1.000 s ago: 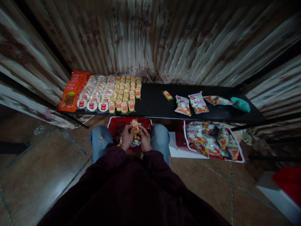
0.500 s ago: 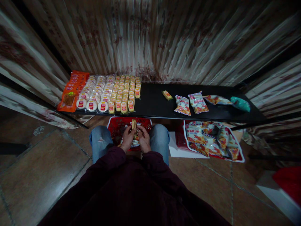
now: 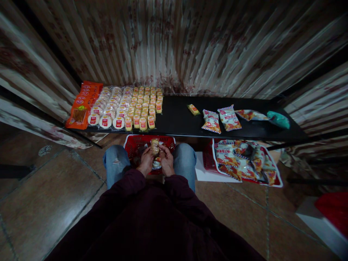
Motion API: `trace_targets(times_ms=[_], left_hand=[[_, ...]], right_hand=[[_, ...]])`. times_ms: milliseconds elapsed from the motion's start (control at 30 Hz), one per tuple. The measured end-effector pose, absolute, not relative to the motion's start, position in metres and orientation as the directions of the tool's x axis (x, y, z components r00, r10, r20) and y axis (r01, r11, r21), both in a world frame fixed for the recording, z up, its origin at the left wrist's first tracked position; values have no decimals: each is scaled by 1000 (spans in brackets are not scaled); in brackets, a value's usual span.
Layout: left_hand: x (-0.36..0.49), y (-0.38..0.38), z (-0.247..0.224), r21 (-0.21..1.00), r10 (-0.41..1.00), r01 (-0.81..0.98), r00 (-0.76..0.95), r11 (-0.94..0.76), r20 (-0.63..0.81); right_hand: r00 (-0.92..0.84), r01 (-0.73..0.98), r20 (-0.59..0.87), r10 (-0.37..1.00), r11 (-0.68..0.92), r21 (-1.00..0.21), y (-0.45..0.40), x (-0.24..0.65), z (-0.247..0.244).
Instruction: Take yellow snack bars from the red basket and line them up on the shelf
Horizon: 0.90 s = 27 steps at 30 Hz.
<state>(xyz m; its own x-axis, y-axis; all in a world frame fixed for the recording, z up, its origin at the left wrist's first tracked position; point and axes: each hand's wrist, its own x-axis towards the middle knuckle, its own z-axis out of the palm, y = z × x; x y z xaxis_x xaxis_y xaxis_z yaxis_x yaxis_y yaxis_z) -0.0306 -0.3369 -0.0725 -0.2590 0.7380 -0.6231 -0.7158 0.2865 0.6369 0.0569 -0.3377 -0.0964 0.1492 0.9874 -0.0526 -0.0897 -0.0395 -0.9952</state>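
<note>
Between my knees, my left hand [image 3: 146,160] and my right hand [image 3: 166,158] hold a small wrapped snack cake [image 3: 154,146] by its two sides, fingers closed on it. Its clear wrapper shines, and the cake looks yellow-brown. Under my hands stands a red basket [image 3: 132,144] with a white rim; its contents are mostly hidden. On the black shelf [image 3: 174,117] in front, several yellow wrapped cakes [image 3: 143,123] stand in rows. Left of them are rows of round white wrapped cakes [image 3: 106,121].
An orange packet [image 3: 81,103] lies at the shelf's left end. To the right lie a single yellow cake [image 3: 193,109], striped snack bags [image 3: 229,117] and a green packet [image 3: 278,120]. A second basket [image 3: 280,177] on the floor holds several snack bags. A pleated curtain [image 3: 163,43] hangs behind.
The wrapped cake has been turned in my fingers, so a broader side faces up. Both hands stay in nearly the same place above the basket.
</note>
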Motion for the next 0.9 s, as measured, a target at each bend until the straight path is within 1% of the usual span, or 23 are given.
trace_targets(times_ms=[167,300,467,633,800,900], left_hand=[[-29,-333,-75,573,738,-770,-210,279,-641],[-29,-330,-72,495,723,-821,-156,284,-673],[-29,-332,-73,386,688,-860,-58,334,-724],[-30,-334,-76,307,677,-894,-6,325,-736],[-35,-334,-84,273,683,-896,46,351,-729],[-36,-335,-87,315,702,-878,33,360,-711]], right_hand=[[134,-83,-39,990,-28,-996,-339,57,-90],[135,-54,-22,991,-15,-998,-340,57,-88],[141,65,51,989,42,-997,-340,58,-85],[52,215,144,988,130,-968,-340,60,-72],[21,291,196,980,182,-939,-341,58,-64],[18,304,190,982,176,-936,-341,58,-64]])
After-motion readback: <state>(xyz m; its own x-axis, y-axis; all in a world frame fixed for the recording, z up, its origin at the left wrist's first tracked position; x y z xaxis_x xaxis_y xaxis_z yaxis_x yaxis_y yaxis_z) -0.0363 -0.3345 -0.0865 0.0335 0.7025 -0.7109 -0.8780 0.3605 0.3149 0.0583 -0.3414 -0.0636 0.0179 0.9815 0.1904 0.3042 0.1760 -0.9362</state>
